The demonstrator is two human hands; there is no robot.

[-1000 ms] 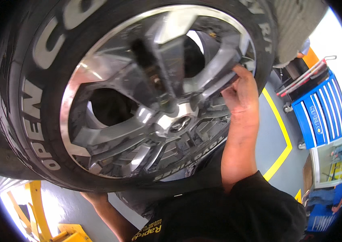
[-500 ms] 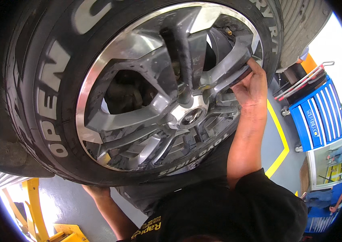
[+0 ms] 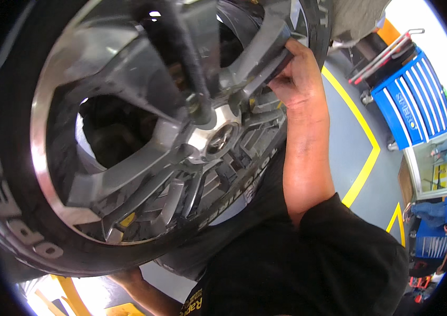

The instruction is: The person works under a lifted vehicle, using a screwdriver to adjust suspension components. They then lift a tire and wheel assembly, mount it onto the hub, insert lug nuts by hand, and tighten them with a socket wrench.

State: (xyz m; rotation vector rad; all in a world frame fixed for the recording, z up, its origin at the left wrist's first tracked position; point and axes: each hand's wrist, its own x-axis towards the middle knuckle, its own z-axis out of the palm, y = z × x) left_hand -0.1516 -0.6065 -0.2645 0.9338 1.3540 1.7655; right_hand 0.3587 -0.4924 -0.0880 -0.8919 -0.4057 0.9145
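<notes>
A large car wheel fills the left and middle of the view, its grey and silver alloy rim (image 3: 44, 131) set inside a black tyre (image 3: 144, 260) with raised white lettering. My right hand (image 3: 300, 76) is closed around a spoke near the rim's right side, fingers curled behind it and partly hidden. Low on the left, my left hand (image 3: 126, 275) touches the underside of the tyre; the tyre covers its fingers. A round centre cap (image 3: 222, 141) sits in the hub. Through the gaps between spokes, dark parts show behind the wheel.
A blue tool cabinet (image 3: 410, 105) on castors stands at the right, beside a red-handled trolley (image 3: 387, 55). Yellow lines (image 3: 358, 179) mark the grey floor. Yellow metal equipment (image 3: 70, 295) is at lower left. Other people (image 3: 429, 210) appear at the far right.
The wheel looks larger and sits farther left and lower in the view. My right hand has shifted left with it, keeping its hold on the spoke; my left hand appears lower.
</notes>
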